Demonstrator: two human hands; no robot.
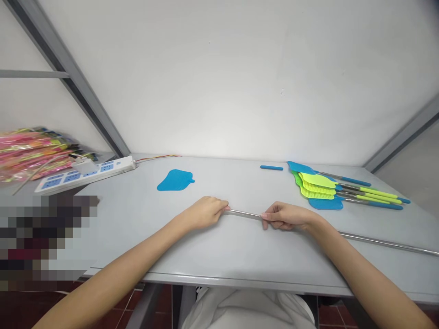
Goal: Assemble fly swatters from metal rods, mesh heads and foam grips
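My left hand is closed, its fingertips pinching one end of a thin metal rod. My right hand grips the same rod a short way to the right, thumb and fingers closed round it. A thicker length of shiny metal rod shows beyond my right forearm, in line with the part between my hands; the arm hides whether they join. A blue fly swatter head without a rod lies flat beyond my left hand. Past my right hand, a blue handle grip lies loose near the wall.
Several blue and green fly swatters are piled at the right of the grey table. A white power strip lies at the left, by plastic-wrapped bundles. A blurred-out patch covers the left edge. Grey metal frame posts flank the white wall.
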